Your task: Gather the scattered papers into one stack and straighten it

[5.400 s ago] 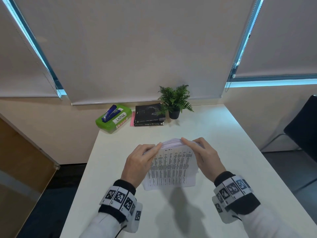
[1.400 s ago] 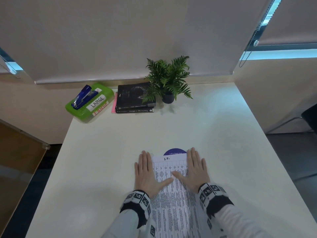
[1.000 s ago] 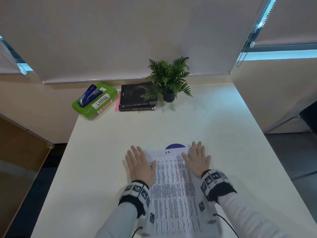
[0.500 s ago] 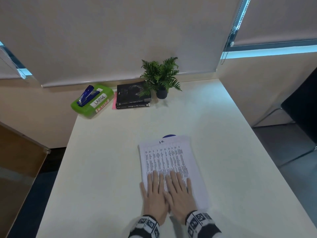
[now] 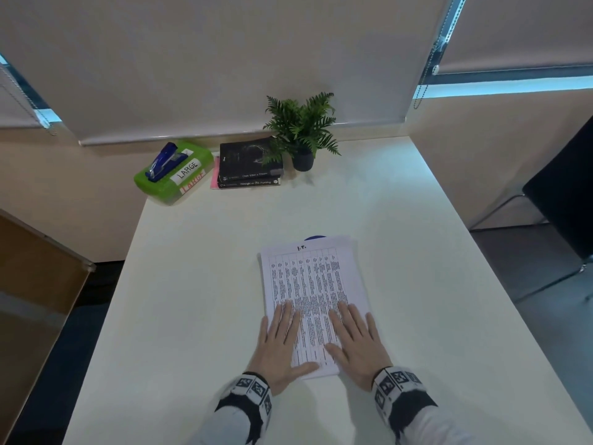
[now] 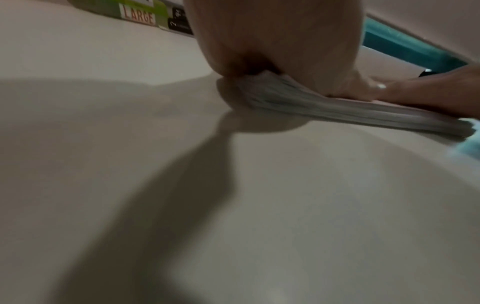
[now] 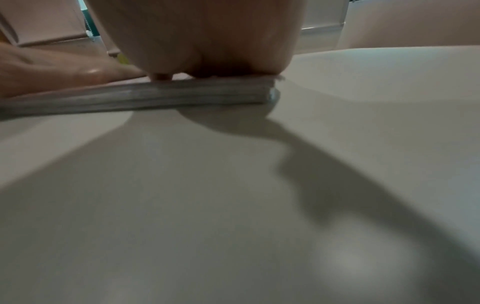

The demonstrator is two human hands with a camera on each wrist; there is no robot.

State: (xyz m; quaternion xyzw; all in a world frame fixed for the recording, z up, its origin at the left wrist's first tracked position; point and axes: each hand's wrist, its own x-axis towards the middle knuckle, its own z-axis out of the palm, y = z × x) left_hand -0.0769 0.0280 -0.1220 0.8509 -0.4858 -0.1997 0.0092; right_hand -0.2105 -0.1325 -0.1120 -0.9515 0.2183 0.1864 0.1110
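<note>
A white counter (image 5: 192,284) seen from above, with a person's two forearms reaching in from the near edge. At the far left corner sits a green box (image 5: 175,173) labelled "LARGE" with a blue stapler (image 5: 162,162) on top; to its right, two dark books (image 5: 250,163), then a small potted fern (image 5: 301,130). In the middle of the counter, nearer the person, lies the stack of papers (image 5: 309,277), printed side up, its edges nearly aligned. The left hand (image 5: 279,342) lies flat on the stack's near left part, fingers (image 5: 287,316) straight and slightly spread, gripping nothing. The right hand (image 5: 356,342) mirrors it on the near right part, fingers straight, pressing down. The wrist views show many thin sheets layered at the near edge, slightly fanned. The sheets are probably light, floppy and prone to sliding over one another, so the stack is best taken by both long sides and squared with gentle pressure.
</note>
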